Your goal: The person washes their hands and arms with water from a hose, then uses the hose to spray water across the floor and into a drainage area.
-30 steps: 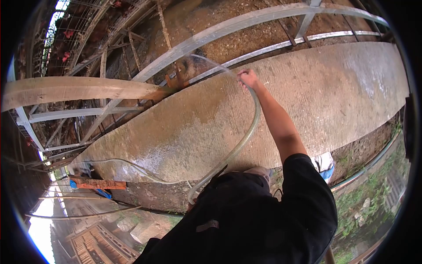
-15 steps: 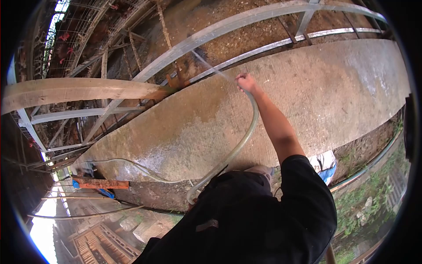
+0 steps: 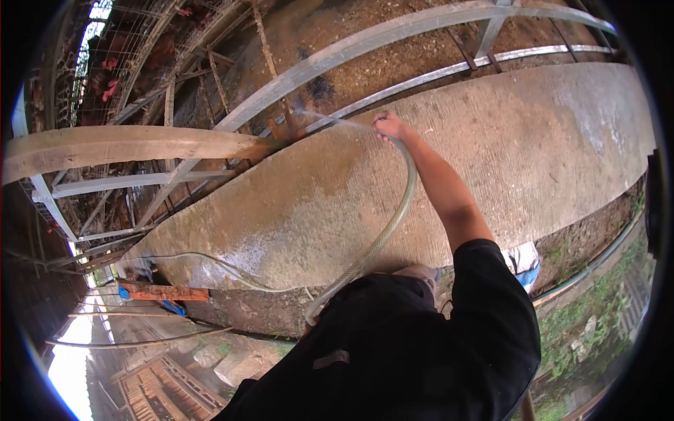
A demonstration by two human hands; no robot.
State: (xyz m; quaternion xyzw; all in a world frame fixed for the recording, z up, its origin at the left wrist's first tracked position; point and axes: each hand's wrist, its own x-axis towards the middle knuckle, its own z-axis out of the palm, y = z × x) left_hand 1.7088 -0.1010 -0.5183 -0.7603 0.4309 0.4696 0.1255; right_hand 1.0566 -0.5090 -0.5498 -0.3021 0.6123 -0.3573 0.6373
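Observation:
My right hand (image 3: 390, 128) is closed around the end of a pale green hose (image 3: 393, 221), with the arm stretched forward over the concrete walkway (image 3: 477, 140). A thin jet of water (image 3: 326, 118) sprays from the hose end leftward past the metal rail onto the dirt. From my hand the hose curves down toward my waist. There, a sliver of my left hand (image 3: 309, 328) shows beside the hose, mostly hidden by my dark clothing; its fingers cannot be made out.
Wire cages (image 3: 105, 77) with red-combed birds stand at upper left, behind a wooden beam (image 3: 133, 146) and metal rail (image 3: 309, 69). A thinner hose length (image 3: 210, 261) lies on the walkway. An orange-brown plank (image 3: 165, 292) and white-blue sack (image 3: 521, 263) lie along the near edge.
The water jet has swung from pointing up-left to a flatter leftward direction. My right hand has tilted and moved slightly left, and the hose curve has shifted a little right.

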